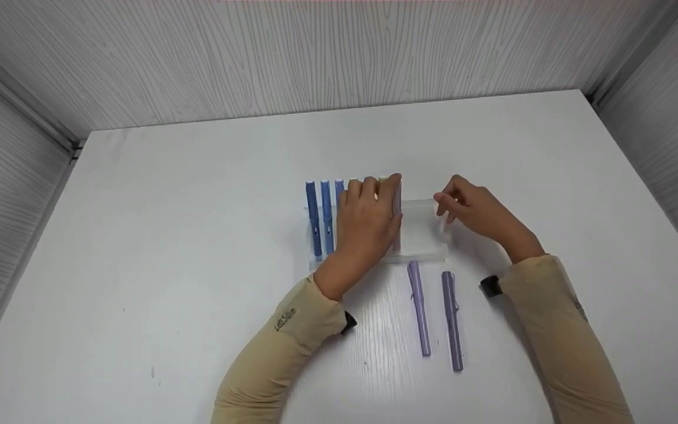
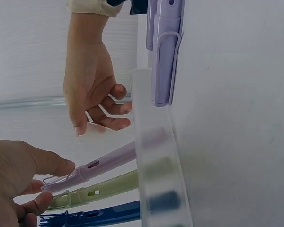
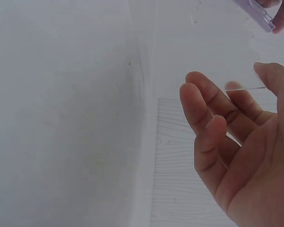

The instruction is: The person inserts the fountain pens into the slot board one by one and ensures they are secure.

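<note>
A clear pen rack (image 1: pixel 427 256) stands mid-table with a row of capped pens leaning in it. My left hand (image 1: pixel 365 221) is over the row, thumb and fingers pinching the cap end of a pale pink-lilac pen (image 2: pixel 109 161). Beside that pen lie a green pen (image 2: pixel 109 187) and a dark blue pen (image 2: pixel 113 212). At the rack's right side, my right hand (image 1: pixel 474 212) pinches the clear edge between thumb and index finger, its other fingers loosely bent. The left hand hides the middle pens in the head view.
In front of the rack lie a light purple pen (image 1: pixel 419 312) and a darker purple pen (image 1: pixel 452 324). At the rack's left end lean a dark blue pen (image 1: pixel 313 218) and a mid-blue pen (image 1: pixel 327 215). Wood-grain panels (image 1: pixel 315 59) border the white table (image 1: pixel 168 265).
</note>
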{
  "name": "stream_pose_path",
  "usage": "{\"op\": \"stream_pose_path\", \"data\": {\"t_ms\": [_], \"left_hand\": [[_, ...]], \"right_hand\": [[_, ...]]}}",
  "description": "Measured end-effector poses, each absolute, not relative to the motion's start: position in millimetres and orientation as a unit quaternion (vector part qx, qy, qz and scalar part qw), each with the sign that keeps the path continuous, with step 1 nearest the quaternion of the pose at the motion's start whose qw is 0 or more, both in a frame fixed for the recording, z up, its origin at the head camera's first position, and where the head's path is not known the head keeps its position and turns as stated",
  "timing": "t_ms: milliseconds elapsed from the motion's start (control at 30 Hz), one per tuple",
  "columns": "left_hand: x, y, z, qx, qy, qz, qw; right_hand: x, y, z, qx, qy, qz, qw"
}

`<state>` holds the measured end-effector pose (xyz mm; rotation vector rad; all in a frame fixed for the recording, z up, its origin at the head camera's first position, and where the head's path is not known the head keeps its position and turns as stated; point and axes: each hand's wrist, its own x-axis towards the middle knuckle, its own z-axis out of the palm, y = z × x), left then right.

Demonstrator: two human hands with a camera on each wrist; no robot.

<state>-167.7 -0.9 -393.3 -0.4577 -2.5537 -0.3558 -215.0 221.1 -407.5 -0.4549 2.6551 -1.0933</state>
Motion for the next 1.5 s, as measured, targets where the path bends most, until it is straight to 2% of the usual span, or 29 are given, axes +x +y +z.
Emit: {"op": "stream_pose_path", "data": {"t_ms": [400, 767, 1233, 1500], "left_hand": [[-162, -4, -388, -0.172, -0.952, -0.128, 0.220], [-145, -11, -388, -0.215, -0.944, -0.167, 0.188], [-128, -17, -391, -0.247, -0.932, -0.262, 0.040], [-126, -19, -399, -0.236, -0.933, -0.270, -0.023]], "right_hand": [[-215, 224, -410, -0.158, 0.908, -0.372, 0.113], [-213, 222, -406, -0.143, 0.911, -0.368, 0.121], [-215, 221, -409, -0.136, 0.911, -0.366, 0.129], [-216, 221, -409, -0.140, 0.913, -0.364, 0.122]]}}
